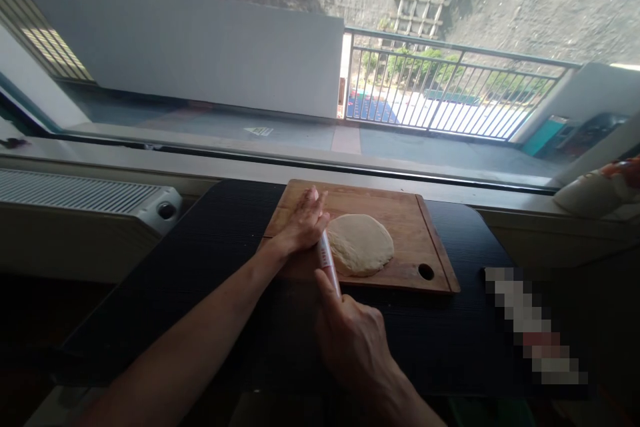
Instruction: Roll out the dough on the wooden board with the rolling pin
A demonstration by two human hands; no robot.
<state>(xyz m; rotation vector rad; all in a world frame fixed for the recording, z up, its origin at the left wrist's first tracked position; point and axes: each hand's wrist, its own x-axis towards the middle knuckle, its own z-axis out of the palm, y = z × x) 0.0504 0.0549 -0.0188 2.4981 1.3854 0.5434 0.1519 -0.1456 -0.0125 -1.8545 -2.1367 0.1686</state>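
Note:
A flat, roughly round sheet of dough (361,245) lies on the wooden cutting board (400,210). Along the dough's left edge runs a slim rolling pin (325,255), pale with red print on its middle. My left hand (305,219) is closed over the pin's far end, its fingers pointing away from me and partly hiding that end. The near end sits in my right hand (356,330), past the front edge of the board, with the index finger stretched along the pin. Whether the pin touches the dough I cannot tell.
The board rests on a dark table (200,260) with rounded corners. A blurred-out pale item (535,327) lies at the table's right. Behind are a window sill (240,170) and glass; a white radiator (85,197) is at left, a pale vessel (583,197) at right.

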